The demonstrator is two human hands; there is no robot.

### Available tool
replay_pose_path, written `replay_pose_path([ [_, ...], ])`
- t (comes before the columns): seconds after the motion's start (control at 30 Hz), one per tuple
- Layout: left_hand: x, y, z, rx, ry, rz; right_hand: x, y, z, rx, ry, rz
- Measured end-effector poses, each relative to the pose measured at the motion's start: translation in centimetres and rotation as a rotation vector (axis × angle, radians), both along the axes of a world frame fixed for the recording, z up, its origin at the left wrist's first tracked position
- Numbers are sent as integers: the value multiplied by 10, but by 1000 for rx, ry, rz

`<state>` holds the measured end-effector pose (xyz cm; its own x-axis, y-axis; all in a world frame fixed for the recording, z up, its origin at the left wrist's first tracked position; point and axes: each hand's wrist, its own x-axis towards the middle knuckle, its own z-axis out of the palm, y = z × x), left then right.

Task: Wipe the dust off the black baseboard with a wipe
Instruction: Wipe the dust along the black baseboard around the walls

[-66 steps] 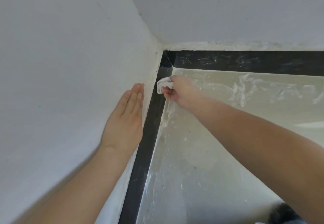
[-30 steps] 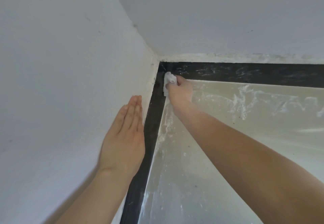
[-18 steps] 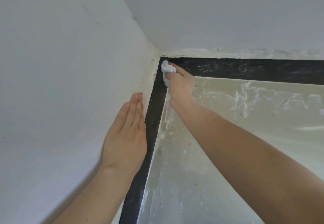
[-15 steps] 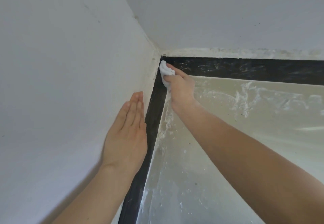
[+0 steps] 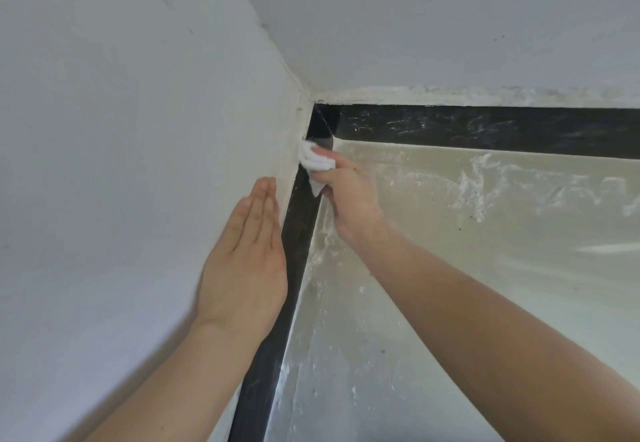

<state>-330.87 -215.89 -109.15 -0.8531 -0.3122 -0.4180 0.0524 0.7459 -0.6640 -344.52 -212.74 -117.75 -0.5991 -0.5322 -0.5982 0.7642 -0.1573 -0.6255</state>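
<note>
The right hand (image 5: 349, 196) has slid the wipe (image 5: 317, 164) back from the baseboard (image 5: 298, 230) corner.

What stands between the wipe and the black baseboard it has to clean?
Nothing visible does. The right hand holds the wipe right against the baseboard near the corner. The left hand lies flat on the wall beside the strip, at its edge.

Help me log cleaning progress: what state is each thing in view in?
left hand, flat and open against the left wall.
right hand, grips the wipe.
wipe, bunched, held against the left baseboard near the corner.
left baseboard, mostly dark, few specks.
back baseboard, streaked with white dust.
floor, smeared with white residue.
</note>
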Motion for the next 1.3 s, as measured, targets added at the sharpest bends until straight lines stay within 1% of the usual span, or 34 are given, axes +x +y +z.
replay_pose_path([
  [0.07,-1,0,-1,-30,-30,5,18,15,-2,-23,106,72],
  [0.13,-1,-1,-2,-55,-36,7,31,30,-5,-47,244,219],
  [0.17,-3,-1,-1,-63,-45,16,34,36,-6,-47,328,340],
  [0.23,-7,1,1,-67,-57,41,29,45,-5,-3,565,644],
  [0.27,-9,2,2,-55,-64,49,24,48,-2,23,658,721],
  [0.3,-10,3,3,-38,-71,55,17,50,3,45,694,692],
  [0.33,-11,4,5,-19,-73,62,10,51,9,60,663,578],
  [0.4,-12,6,9,7,-72,63,-4,51,17,35,474,268],
  [0.43,-12,6,10,13,-66,59,-7,49,18,18,366,159],
  [0.47,-11,5,11,14,-60,50,-6,45,17,20,281,112],
  [0.5,-10,5,12,14,-55,43,2,40,17,29,215,114],
  [0.53,-9,4,11,17,-53,35,16,36,14,37,177,140],
  [0.57,-9,3,11,21,-45,30,33,34,12,52,187,179],
  [0.6,-9,3,12,24,-36,27,50,37,6,85,254,250],
  [0.63,-9,3,13,24,-28,25,65,43,0,115,372,369],
  [0.7,-9,3,13,20,-7,26,82,59,-10,127,700,744],
  [0.73,-8,1,12,14,12,21,81,65,-13,118,802,861],
  [0.77,-8,1,12,7,35,2,76,68,-13,109,812,854],
  [0.8,-6,-2,10,9,56,-18,68,67,-12,125,743,732],
  [0.87,-4,-5,11,12,70,-15,50,55,-7,169,508,367],
  [0.9,-4,-5,12,16,67,-13,46,50,-4,156,437,268],
  [0.93,-5,-4,13,23,72,-27,47,46,0,144,428,256],
  [0.97,-7,-3,14,32,76,-30,54,45,2,134,470,314],
  [1.0,-8,-1,13,42,51,-6,64,48,2,127,543,434],
  [1.07,-10,3,15,56,18,44,86,62,1,103,723,769],
  [1.1,-11,4,13,59,22,41,93,71,-2,92,805,881],
  [1.13,-10,2,11,57,15,28,91,76,-3,106,848,906],
  [1.2,-12,0,10,56,1,10,66,78,0,203,887,793],
  [1.23,-14,0,12,52,-8,6,50,77,3,264,950,740],
  [1.3,-22,-2,12,44,-23,2,17,76,6,368,1160,742],
])
